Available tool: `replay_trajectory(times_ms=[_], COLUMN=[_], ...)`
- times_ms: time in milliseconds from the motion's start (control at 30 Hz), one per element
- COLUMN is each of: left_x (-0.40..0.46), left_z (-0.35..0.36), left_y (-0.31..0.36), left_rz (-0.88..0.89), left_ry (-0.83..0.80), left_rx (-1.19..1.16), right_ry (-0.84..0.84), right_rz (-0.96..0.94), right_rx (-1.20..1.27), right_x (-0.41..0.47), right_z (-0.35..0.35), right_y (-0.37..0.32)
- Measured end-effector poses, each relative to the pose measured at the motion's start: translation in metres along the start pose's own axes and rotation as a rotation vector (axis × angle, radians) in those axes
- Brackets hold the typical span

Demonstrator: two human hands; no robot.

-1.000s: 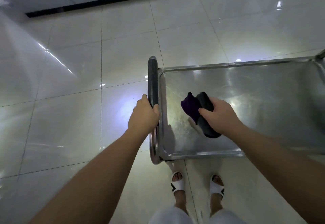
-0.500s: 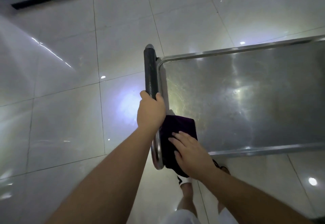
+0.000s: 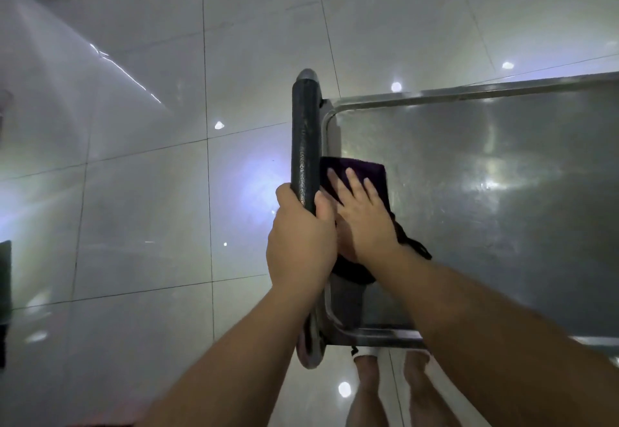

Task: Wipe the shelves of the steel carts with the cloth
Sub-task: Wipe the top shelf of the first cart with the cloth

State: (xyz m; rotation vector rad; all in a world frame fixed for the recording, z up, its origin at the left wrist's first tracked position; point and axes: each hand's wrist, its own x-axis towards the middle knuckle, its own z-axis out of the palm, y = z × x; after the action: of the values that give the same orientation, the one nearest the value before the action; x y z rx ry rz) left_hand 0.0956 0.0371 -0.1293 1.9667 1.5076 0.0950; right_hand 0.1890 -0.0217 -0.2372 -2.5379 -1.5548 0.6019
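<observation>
Steel shelf (image 3: 485,192) cut off rightward, cloth (image 3: 361,172) half-hidden under right hand (image 3: 363,217)

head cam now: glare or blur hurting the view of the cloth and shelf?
Head view: dim overall; glare patches on the steel shelf and bright spots on the floor tiles; the dark cloth shows little detail; wide-angle bends the cart handle; hands look reasonably sharp.

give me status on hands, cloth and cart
Left hand grips cart handle. Right hand flat on purple cloth, pressing it on steel shelf. Nothing in the way.
</observation>
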Motion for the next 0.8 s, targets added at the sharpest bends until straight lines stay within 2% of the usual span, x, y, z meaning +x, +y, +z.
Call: replay_trajectory(times_ms=[100, 200, 367, 500, 700, 800], left_x=[0.000, 0.001, 0.002, 0.001, -0.004, -0.008], left_z=[0.001, 0.002, 0.005, 0.003, 0.001, -0.001], left_y=[0.001, 0.000, -0.001, 0.002, 0.004, 0.005], left_rz=[0.024, 0.007, 0.010, 0.002, 0.001, -0.009], left_ry=[0.017, 0.026, 0.046, 0.046, 0.027, 0.016], left_rx=[0.020, 0.036, 0.045, 0.052, 0.046, 0.047], right_ry=[0.069, 0.067, 0.075, 0.043, -0.066, -0.075], right_rz=[0.069, 0.147, 0.108, 0.010, -0.148, -0.161], right_rx=[-0.036, -0.045, -0.065, -0.071, -0.058, -0.062], right_x=[0.070, 0.124, 0.132, 0.055, -0.151, -0.194], right_z=[-0.025, -0.044, -0.048, -0.029, 0.035, 0.050], right_y=[0.031, 0.065, 0.082, 0.070, 0.051, 0.059])
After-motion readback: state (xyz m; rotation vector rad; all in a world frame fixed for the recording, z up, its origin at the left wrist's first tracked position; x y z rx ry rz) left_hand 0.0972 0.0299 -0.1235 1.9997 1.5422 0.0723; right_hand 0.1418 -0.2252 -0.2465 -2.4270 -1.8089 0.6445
